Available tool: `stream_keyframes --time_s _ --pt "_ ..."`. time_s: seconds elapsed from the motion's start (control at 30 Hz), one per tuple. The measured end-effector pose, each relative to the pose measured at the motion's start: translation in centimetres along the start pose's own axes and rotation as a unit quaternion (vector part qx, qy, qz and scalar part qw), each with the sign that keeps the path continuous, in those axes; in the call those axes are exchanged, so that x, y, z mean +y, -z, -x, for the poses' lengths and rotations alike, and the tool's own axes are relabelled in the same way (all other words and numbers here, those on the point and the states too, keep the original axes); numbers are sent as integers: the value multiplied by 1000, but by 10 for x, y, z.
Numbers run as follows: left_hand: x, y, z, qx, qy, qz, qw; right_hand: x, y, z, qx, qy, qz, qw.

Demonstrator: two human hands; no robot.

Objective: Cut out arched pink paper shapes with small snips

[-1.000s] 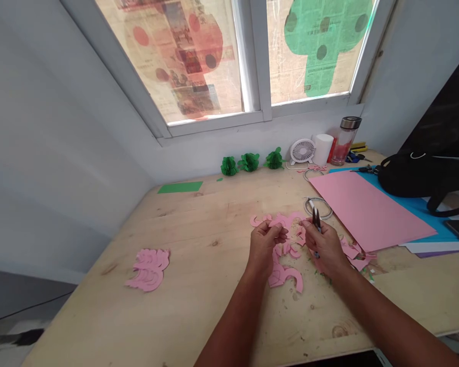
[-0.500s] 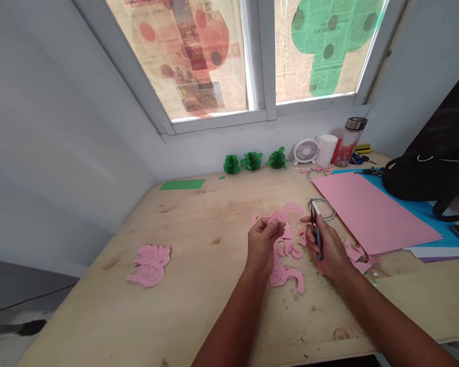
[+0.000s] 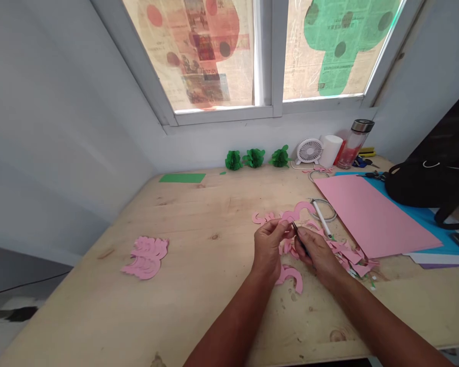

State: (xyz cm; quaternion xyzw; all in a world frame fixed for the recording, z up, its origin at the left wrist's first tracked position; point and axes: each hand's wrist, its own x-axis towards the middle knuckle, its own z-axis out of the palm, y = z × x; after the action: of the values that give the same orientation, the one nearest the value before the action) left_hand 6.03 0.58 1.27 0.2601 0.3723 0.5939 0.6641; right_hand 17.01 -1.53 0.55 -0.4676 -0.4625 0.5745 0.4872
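Pinched between the fingers of my left hand (image 3: pixel 268 243) is a small pink paper piece (image 3: pixel 289 216). My right hand (image 3: pixel 316 253) is closed round dark scissors (image 3: pixel 299 238), whose tips touch or nearly touch the paper at my left fingertips. Curved pink cutouts (image 3: pixel 292 277) and pink scraps (image 3: pixel 346 254) lie under and around both hands. A white pen (image 3: pixel 322 219) rests just beyond my right hand, over a grey wire ring (image 3: pixel 332 210). To the left lies a layered pile of pink cut shapes (image 3: pixel 147 257).
Along the wall stand green paper figures (image 3: pixel 254 158), a small fan (image 3: pixel 309 151), a white cylinder (image 3: pixel 332 151) and a glass bottle (image 3: pixel 354 145). A green strip (image 3: pixel 182 178) lies at the back left. Pink sheets (image 3: pixel 375 216) and a black bag (image 3: pixel 424 184) are right.
My right hand has moved left with the scissors, bringing them to the paper in my left hand. The white pen now shows fully on the table. The view has shifted slightly.
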Motion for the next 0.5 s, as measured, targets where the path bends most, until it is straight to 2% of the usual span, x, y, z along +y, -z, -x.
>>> stream_keyframes --time_s 0.1,0.5 --pt "-2 -2 1 -6 -5 -8 1000 -1 0 0 12 -4 2 1000" --pt "-2 -7 2 32 6 -17 999 1 -1 -1 17 -9 -21 1000"
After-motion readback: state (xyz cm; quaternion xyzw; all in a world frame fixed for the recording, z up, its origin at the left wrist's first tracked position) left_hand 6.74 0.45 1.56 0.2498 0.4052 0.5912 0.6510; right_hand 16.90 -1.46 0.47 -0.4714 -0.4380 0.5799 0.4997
